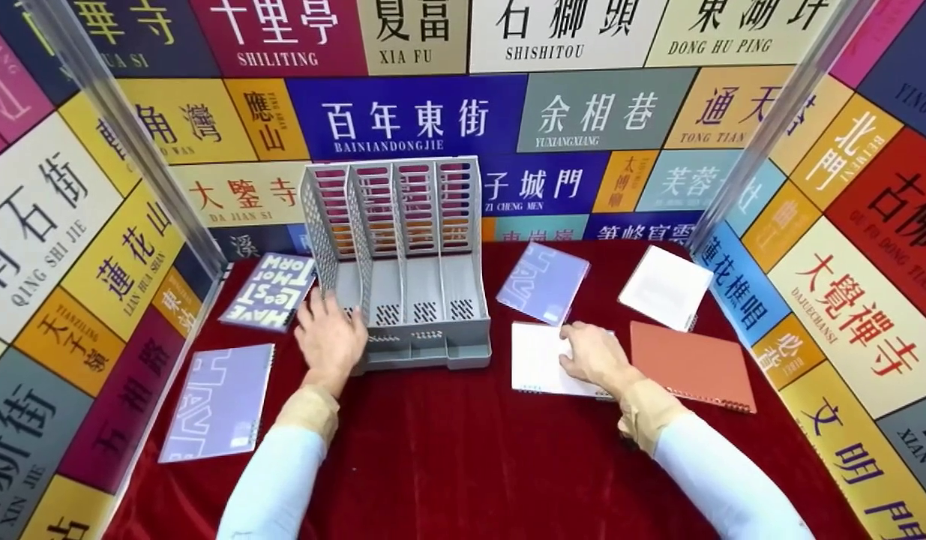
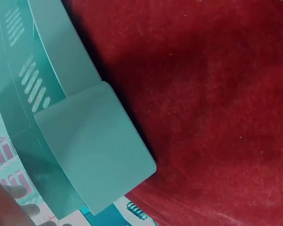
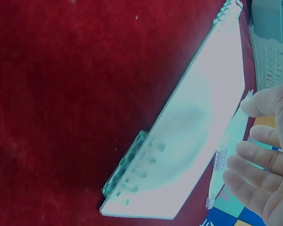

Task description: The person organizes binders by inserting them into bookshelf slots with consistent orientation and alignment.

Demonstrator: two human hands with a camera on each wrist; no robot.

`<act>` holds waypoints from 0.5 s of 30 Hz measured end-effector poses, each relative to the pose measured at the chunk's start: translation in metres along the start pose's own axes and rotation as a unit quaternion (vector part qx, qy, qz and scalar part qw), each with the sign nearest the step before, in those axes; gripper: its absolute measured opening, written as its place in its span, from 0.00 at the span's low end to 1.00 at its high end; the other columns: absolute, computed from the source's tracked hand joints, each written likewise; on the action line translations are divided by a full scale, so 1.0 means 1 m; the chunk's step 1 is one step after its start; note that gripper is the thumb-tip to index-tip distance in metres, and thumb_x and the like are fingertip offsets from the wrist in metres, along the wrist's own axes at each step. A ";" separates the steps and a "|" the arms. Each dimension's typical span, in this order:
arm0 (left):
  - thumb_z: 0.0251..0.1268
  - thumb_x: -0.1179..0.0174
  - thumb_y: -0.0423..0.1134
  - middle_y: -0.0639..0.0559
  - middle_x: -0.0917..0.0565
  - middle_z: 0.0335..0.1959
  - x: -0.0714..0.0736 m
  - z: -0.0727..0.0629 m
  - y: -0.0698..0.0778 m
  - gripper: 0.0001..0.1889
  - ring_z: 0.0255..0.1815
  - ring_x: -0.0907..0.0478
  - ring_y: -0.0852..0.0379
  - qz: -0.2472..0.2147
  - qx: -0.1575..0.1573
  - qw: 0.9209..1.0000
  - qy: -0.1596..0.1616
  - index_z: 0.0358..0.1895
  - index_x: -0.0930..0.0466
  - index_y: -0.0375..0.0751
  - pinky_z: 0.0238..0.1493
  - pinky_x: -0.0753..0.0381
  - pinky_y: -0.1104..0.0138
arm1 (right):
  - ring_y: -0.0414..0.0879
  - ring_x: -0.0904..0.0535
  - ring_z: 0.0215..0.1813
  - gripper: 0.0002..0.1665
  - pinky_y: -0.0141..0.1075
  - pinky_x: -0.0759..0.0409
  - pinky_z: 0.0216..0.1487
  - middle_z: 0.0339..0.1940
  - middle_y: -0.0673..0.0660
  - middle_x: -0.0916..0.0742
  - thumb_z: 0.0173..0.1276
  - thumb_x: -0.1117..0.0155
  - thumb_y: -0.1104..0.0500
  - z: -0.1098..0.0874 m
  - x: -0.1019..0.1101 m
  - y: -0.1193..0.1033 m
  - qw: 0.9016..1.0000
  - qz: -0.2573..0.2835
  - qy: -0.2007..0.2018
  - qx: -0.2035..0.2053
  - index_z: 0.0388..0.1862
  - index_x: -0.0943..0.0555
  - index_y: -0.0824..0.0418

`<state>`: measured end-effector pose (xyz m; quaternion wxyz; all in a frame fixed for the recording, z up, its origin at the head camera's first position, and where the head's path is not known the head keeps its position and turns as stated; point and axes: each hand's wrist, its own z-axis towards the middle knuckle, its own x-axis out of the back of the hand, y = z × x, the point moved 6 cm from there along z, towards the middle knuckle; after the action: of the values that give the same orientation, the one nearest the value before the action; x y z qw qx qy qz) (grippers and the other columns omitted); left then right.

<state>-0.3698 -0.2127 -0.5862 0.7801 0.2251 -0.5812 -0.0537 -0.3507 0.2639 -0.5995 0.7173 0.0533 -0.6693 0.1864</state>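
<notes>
A grey file rack (image 1: pixel 466 341) with several upright compartments stands at the middle back. My left hand (image 1: pixel 329 337) is at its left side, fingers spread; whether it touches the rack is hard to tell. In the left wrist view, some fingers (image 2: pixel 16 192) show behind the rack's front wall (image 2: pixel 96 150). Over a white spiral notebook (image 1: pixel 536 360) hovers or rests my right hand (image 1: pixel 596 356), fingers loosely extended and gripping nothing. The right wrist view shows this notebook (image 3: pixel 198 113) lying beside the thumb, with the other fingers (image 3: pixel 254 162) apart from it.
To the right lie a purple notebook (image 1: pixel 543 281), another white notebook (image 1: pixel 665 285) and an orange-brown spiral notebook (image 1: pixel 691 364). At left are a purple notebook (image 1: pixel 219 401) and one with bold white lettering (image 1: pixel 271 292). Red cloth (image 1: pixel 448 450) covers the table; printed panels surround it.
</notes>
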 end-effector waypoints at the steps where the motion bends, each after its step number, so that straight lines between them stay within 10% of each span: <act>1: 0.84 0.48 0.60 0.34 0.40 0.92 0.000 0.002 -0.001 0.41 0.89 0.41 0.26 -0.006 0.008 1.000 -0.003 0.88 0.39 0.36 0.77 0.26 0.28 | 0.68 0.08 0.54 0.25 0.64 0.09 0.55 0.53 0.67 0.07 0.66 0.24 0.55 0.000 0.001 0.001 1.000 -0.002 0.001 0.001 0.58 0.13 0.67; 15: 0.86 0.54 0.63 0.24 0.23 0.76 -0.013 0.014 -0.024 0.44 0.71 0.19 0.22 -0.075 0.127 0.986 -0.072 0.88 0.45 0.32 0.66 0.16 0.32 | 0.71 0.11 0.63 0.37 0.64 0.12 0.64 0.64 0.71 0.11 0.63 0.21 0.50 -0.011 0.000 0.021 0.999 0.002 -0.032 0.021 0.66 0.17 0.68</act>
<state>-0.3827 -0.2341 -0.6043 0.6948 0.3610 -0.6198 -0.0536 -0.3469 0.2866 -0.6046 0.6939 0.0730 -0.6878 0.2003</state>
